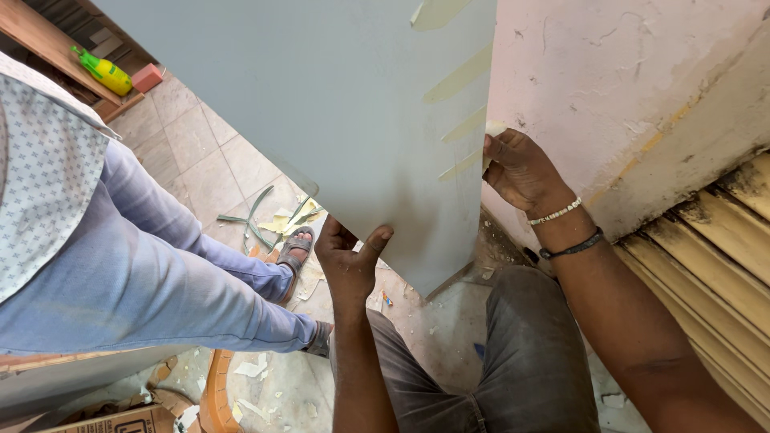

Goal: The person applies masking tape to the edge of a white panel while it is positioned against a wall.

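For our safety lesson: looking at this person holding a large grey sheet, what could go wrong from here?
1. The left hand pinches the grey sheet only at its lower edge; that grip might slip.
2. Offcut strips litter the tiled floor: a possible trip hazard.
3. Another person's sandalled foot stands near the sheet's lower corner.

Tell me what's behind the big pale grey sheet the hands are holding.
The pale grey sheet covers most of the tiled floor. Beside it show green offcut strips and a pink plastered wall; the rest is hidden.

Pale grey-blue panel [345, 104], cream streaks
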Action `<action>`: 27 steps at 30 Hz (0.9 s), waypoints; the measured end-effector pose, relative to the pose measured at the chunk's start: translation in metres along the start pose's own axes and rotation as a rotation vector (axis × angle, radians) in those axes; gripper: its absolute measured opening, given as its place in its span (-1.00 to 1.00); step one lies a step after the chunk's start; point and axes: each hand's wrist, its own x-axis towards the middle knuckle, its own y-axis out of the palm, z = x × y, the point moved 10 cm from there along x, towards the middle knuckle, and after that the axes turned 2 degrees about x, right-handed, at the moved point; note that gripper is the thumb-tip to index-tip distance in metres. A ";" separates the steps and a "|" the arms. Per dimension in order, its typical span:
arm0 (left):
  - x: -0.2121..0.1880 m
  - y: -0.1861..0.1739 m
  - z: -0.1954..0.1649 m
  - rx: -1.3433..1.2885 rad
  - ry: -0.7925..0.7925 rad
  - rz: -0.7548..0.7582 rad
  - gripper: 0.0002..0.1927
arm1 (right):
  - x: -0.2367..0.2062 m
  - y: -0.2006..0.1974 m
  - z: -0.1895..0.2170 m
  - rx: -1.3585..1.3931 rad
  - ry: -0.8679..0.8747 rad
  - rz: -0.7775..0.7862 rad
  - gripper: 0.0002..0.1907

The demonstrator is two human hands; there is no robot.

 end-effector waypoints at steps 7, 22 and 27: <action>0.000 0.001 -0.004 -0.029 0.022 0.021 -0.60 | 0.018 -0.004 -0.012 0.010 -0.001 -0.046 -0.47; 0.002 0.008 -0.012 -0.045 0.002 0.080 -0.55 | -0.002 0.011 0.023 -0.189 -0.376 -0.195 -0.32; 0.002 0.007 -0.013 0.029 -0.030 0.060 -0.53 | -0.045 0.056 0.043 -0.672 -0.451 -0.117 -0.20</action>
